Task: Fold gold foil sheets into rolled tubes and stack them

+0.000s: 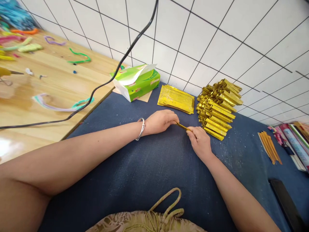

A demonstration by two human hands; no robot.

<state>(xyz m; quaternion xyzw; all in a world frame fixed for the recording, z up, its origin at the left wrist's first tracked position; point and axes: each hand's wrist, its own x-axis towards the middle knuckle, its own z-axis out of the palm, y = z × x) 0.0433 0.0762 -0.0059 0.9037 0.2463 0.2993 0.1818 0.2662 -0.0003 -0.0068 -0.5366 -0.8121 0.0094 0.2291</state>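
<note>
A narrow folded strip of gold foil paper (182, 126) is stretched between my two hands above the dark blue cloth (145, 167). My left hand (161, 121), with a silver bangle at the wrist, pinches its left end. The fingers of my right hand (200, 141) are closed on the other end. Just beyond lies a flat stack of gold paper sheets (177, 98). Right of that, a tall pile of folded gold paper pieces (217, 109) rises against the wall, close to my right hand.
A green tissue box (142, 83) stands by the tiled wall. A black cable (125, 54) hangs across the left. Coloured pipe cleaners (79, 58) lie on the wooden table (60, 87). At right are brown strips (269, 147), books (295, 145) and a long black object (286, 203).
</note>
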